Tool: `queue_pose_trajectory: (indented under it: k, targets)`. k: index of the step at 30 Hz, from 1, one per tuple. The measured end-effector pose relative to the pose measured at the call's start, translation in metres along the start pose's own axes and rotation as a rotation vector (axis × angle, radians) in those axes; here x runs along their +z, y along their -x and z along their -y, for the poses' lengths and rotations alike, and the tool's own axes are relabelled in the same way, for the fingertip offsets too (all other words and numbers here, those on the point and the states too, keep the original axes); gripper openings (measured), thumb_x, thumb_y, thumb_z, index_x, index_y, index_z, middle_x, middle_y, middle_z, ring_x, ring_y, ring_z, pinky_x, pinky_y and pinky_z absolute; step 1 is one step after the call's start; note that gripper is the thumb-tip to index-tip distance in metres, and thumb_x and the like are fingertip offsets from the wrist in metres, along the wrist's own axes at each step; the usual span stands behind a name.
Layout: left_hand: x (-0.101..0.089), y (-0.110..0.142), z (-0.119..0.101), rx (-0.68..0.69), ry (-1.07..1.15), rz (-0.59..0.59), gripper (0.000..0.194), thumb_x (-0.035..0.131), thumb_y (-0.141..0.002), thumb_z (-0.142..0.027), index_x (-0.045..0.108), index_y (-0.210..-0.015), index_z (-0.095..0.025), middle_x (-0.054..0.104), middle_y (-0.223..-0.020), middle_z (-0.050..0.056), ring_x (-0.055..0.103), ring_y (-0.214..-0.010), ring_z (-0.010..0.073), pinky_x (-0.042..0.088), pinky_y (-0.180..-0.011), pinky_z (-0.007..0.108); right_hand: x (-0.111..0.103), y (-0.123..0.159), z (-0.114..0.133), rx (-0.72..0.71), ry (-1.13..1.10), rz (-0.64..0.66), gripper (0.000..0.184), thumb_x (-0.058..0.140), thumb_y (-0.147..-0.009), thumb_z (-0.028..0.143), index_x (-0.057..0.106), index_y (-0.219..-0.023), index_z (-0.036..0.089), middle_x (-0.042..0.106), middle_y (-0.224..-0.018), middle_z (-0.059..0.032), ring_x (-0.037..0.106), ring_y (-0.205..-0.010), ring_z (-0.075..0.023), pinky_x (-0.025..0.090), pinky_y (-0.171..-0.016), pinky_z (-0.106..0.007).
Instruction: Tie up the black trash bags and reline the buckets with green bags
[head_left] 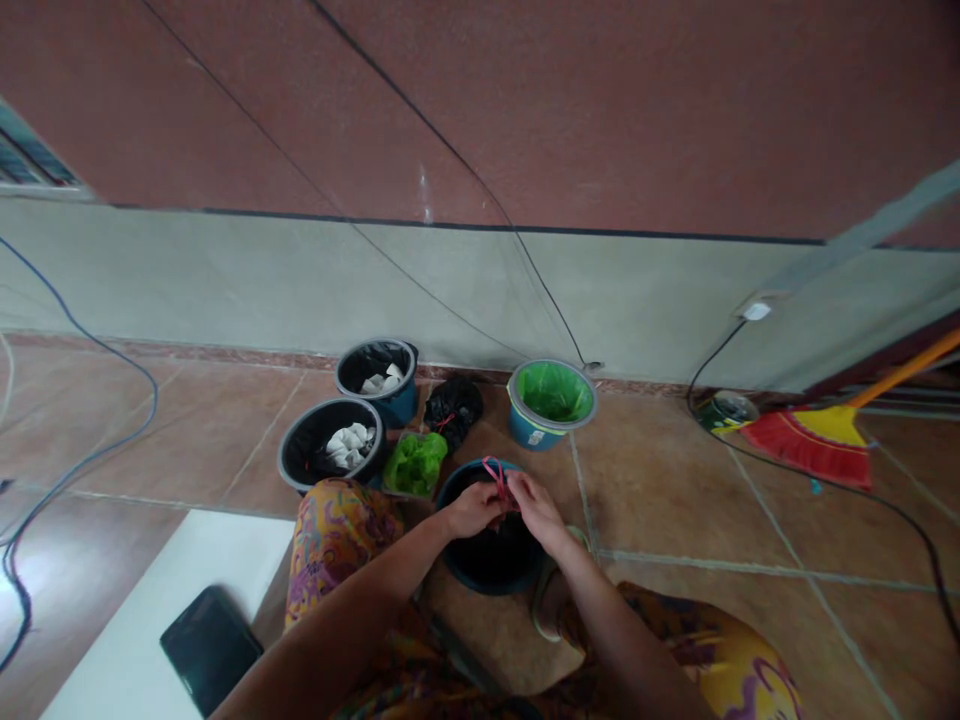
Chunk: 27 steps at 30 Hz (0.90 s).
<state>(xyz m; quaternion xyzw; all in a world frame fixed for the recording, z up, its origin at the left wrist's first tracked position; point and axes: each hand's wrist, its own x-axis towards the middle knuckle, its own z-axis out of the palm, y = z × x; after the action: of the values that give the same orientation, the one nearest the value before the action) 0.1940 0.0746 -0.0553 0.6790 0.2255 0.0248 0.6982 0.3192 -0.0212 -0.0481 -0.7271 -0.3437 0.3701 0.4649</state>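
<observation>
A blue bin (491, 572) with a black bag inside stands on the floor between my knees. Over its mouth, my left hand (474, 508) and my right hand (532, 508) are close together with fingers closed. Both hold a pink drawstring (492, 468), which makes a loop above the fingers. Where the drawstring meets the bag is hidden by my hands. Just beyond the bin lie a bright green plastic bag (415, 463) in a container and a black bag (454, 408) with a bit of red tie.
Two black-lined bins (283, 462) (409, 385) with white paper stand to the left. Near the wall is a green-lined bin (536, 437). At right are a red and yellow broom (817, 445), a can (727, 410) and a black cable (911, 520). A dark tablet (210, 648) lies on a white board (161, 590).
</observation>
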Motion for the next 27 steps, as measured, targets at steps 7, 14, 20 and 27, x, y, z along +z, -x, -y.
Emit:
queue_pose_trajectory:
  k: [7,14,20,27]
  targets:
    - [0.0,-0.001,-0.002,-0.065,0.087,-0.143,0.012,0.058,-0.079,-0.022,0.059,-0.07,-0.013,0.061,-0.058,-0.002,0.056,-0.049,0.0067,0.042,-0.049,0.016,-0.006,0.014,-0.011,-0.018,0.238,0.135,0.038,0.041,-0.091,0.044,0.069,-0.086,0.019,0.072,-0.079,-0.0061,0.066,-0.076,-0.0195,0.048,-0.072,-0.029]
    - [-0.001,0.0,-0.009,-0.167,0.224,-0.307,0.004,0.063,-0.071,-0.017,0.06,-0.071,-0.014,0.067,-0.061,0.0,0.062,-0.055,0.0089,0.047,-0.054,0.018,-0.011,0.018,-0.003,-0.032,0.282,0.135,0.036,0.049,-0.087,0.044,0.074,-0.079,0.02,0.07,-0.068,-0.0034,0.063,-0.068,-0.0183,0.045,-0.065,-0.027]
    - [-0.004,-0.003,0.001,-0.036,0.164,-0.328,0.009,0.066,-0.059,-0.011,0.057,-0.059,-0.015,0.059,-0.055,-0.004,0.052,-0.053,0.0075,0.041,-0.055,0.019,-0.012,0.022,-0.012,0.009,0.306,0.172,0.03,0.054,-0.085,0.04,0.076,-0.078,0.021,0.071,-0.067,-0.0025,0.064,-0.065,-0.0176,0.043,-0.063,-0.027]
    - [-0.01,-0.007,0.007,0.027,-0.043,-0.258,0.008,0.058,-0.06,-0.008,0.057,-0.059,-0.015,0.057,-0.059,-0.005,0.052,-0.058,0.0087,0.04,-0.06,0.021,-0.012,0.012,-0.004,-0.009,0.432,0.123,0.024,0.053,-0.087,0.027,0.075,-0.092,0.02,0.076,-0.094,-0.0064,0.068,-0.087,-0.0202,0.046,-0.077,-0.029]
